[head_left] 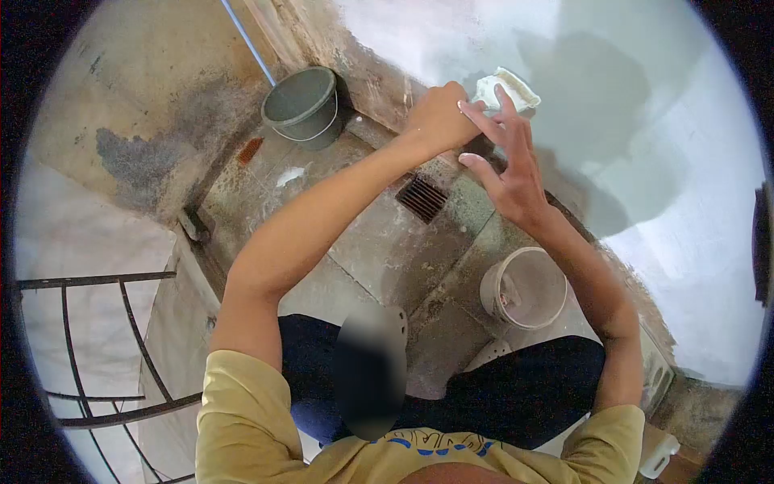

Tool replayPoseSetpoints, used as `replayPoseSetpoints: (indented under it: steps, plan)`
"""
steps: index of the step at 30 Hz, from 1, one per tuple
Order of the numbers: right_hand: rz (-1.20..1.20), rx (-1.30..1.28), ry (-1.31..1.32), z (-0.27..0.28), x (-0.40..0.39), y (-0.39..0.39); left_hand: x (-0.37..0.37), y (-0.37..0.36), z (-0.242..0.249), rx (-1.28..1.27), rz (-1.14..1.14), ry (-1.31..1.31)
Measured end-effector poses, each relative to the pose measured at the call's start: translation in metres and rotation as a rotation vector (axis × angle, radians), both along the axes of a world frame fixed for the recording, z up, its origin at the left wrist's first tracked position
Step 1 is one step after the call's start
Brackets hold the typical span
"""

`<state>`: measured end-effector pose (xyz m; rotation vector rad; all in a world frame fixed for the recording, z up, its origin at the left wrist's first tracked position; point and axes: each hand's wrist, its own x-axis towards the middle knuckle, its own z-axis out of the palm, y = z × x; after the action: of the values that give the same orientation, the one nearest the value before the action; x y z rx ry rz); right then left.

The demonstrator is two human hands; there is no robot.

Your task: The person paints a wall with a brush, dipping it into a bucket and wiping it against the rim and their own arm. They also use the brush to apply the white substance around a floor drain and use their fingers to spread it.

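Note:
My left hand is closed, stretched out toward the wall, with its back turned to me. Just past its knuckles a flat tool head smeared with thick white paste sticks out against the wall; its handle is hidden in the fist. Beside it my right hand has its fingers spread, one fingertip overlapping the paste. White smears mark the right thumb and fingertips. A greenish-grey damp-looking area covers the wall around the tool, with shadows of the hands on it.
A white bucket with residue inside stands near my right knee. Farther off, a dark bucket with a wire handle sits in the corner by a blue pole. A drain grate lies in the floor. Black metal bars are at left.

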<state>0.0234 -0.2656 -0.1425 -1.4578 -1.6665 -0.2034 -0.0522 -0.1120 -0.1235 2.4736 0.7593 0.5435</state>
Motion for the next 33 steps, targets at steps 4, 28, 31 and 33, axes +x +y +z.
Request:
replayPoseSetpoints:
  steps: [4,28,31,33]
  plan:
    - [0.031,-0.001,0.063,-0.002,0.005,-0.004,0.001,-0.009,0.007,-0.043,-0.021,0.049]
    - [0.217,-0.350,0.583,0.002,0.001,0.046,-0.106,0.028,-0.161,-0.102,0.139,0.173]
    - [0.139,-0.315,0.265,0.000,-0.003,0.089,-0.156,0.029,-0.191,-0.298,0.107,0.136]
    - [0.253,-0.411,0.519,0.002,-0.013,0.116,-0.189,0.019,-0.197,-0.376,0.142,0.155]
